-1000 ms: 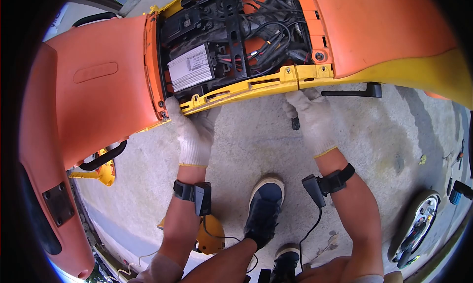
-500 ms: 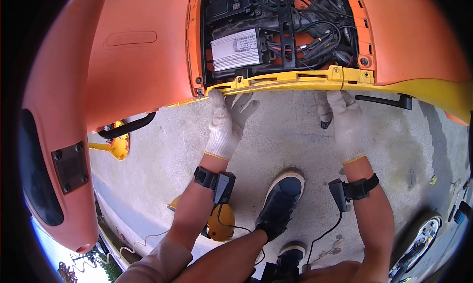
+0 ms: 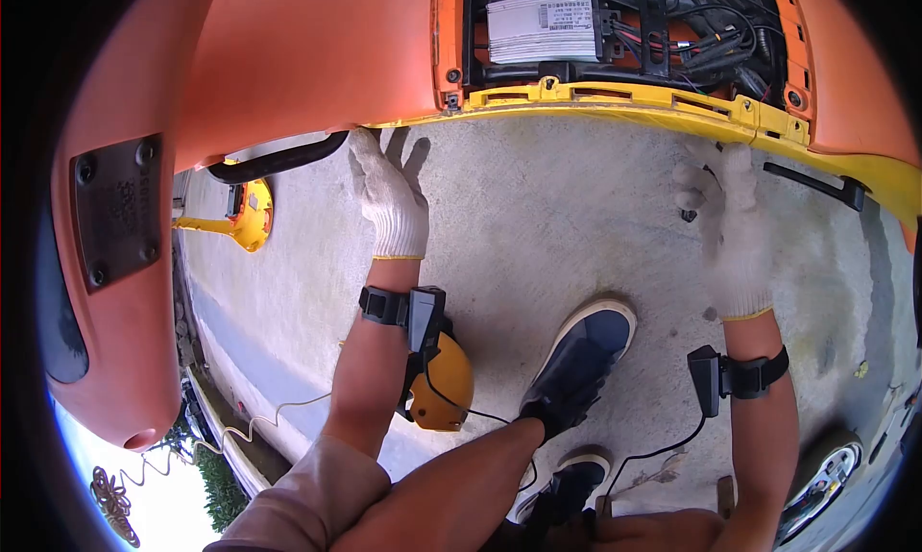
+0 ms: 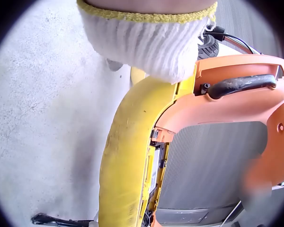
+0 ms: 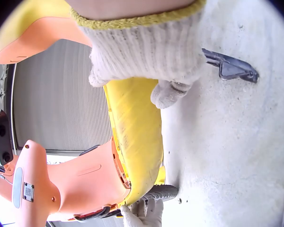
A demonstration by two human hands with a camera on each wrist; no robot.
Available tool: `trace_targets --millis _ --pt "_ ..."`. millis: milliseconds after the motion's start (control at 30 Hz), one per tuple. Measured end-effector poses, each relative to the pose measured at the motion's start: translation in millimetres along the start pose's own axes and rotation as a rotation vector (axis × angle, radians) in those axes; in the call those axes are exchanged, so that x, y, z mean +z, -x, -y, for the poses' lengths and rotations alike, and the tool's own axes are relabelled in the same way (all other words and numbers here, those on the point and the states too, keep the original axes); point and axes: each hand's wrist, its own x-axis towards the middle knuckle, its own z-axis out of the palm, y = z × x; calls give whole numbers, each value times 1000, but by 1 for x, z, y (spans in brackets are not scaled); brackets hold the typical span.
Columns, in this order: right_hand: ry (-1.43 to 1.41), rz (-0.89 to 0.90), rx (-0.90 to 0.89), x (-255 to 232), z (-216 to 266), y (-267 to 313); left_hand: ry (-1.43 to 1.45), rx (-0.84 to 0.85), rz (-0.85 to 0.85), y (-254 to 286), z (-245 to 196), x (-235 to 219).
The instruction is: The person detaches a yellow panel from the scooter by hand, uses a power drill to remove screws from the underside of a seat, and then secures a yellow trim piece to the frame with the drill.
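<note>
In the head view a scooter's yellow side panel (image 3: 653, 115) runs below its uncovered compartment. My gloved left hand (image 3: 392, 201) touches the panel's left end beside the black handle (image 3: 279, 160), fingers extended and apart. At the seam near the right end is my gloved right hand (image 3: 738, 225), slightly blurred, one finger against the panel and others loosely bent below. The left wrist view has the left glove (image 4: 142, 45) over the yellow panel (image 4: 128, 156). The right glove (image 5: 144, 52) lies across the panel (image 5: 137, 127) in the right wrist view; its contact surface is mostly hidden.
A silver controller box (image 3: 543, 28) and cables sit in the compartment. On the concrete lie a yellow part (image 3: 252, 216) at left, an orange-yellow helmet (image 3: 444, 384) by the left forearm and a metal-rimmed part (image 3: 831, 475) at lower right. A black footrest (image 3: 816, 185) juts out at right.
The head view has shifted, so the scooter appears farther right and higher. My left hand has moved left along the body, from the compartment corner to the handle. The right stays near the panel seam.
</note>
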Motion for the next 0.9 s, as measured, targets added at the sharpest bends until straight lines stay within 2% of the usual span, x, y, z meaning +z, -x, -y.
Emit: trace_targets --millis 33,100,167,300,433,633,733,900 --pt "0 7 10 1 0 -1 -7 -2 -10 1 -4 5" --pt "-138 -65 25 4 1 -6 -13 23 101 2 -8 12" --pt "-183 -55 15 12 8 -3 32 16 57 -5 -3 13" --pt "-256 -25 -7 16 13 -3 127 -7 91 -14 -6 12" --pt "-268 -56 22 17 12 -8 135 -6 118 -15 -11 12" --pt "-231 -51 -34 15 12 -8 181 -52 81 -14 -12 14" --pt "-256 -30 -29 8 11 -15 180 -21 145 -16 -12 9" --pt "-258 61 -73 -6 -2 -22 168 -38 111 -11 -9 14"
